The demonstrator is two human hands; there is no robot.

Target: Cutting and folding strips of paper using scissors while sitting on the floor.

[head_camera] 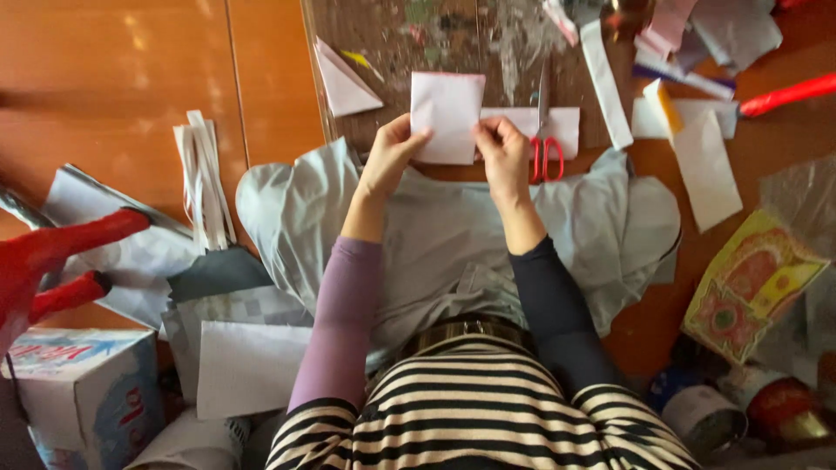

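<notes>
Both my hands hold a folded pale pink sheet of paper (pixel 446 111) above a worn brown cutting board (pixel 392 35). My left hand (pixel 389 157) pinches its lower left corner. My right hand (pixel 503 150) grips its lower right edge. Just right of my right hand lie red-handled scissors (pixel 545 144) on another pale paper piece (pixel 562 126). A grey cloth (pixel 435 235) covers my lap under my forearms.
A folded paper triangle (pixel 344 83) lies on the board's left. White paper strips (pixel 205 174) rest on the orange floor. A cardboard box (pixel 83 392) and red object (pixel 52 261) sit at left. Colourful packaging (pixel 749 287), tins (pixel 705 418) and paper scraps (pixel 705 165) lie right.
</notes>
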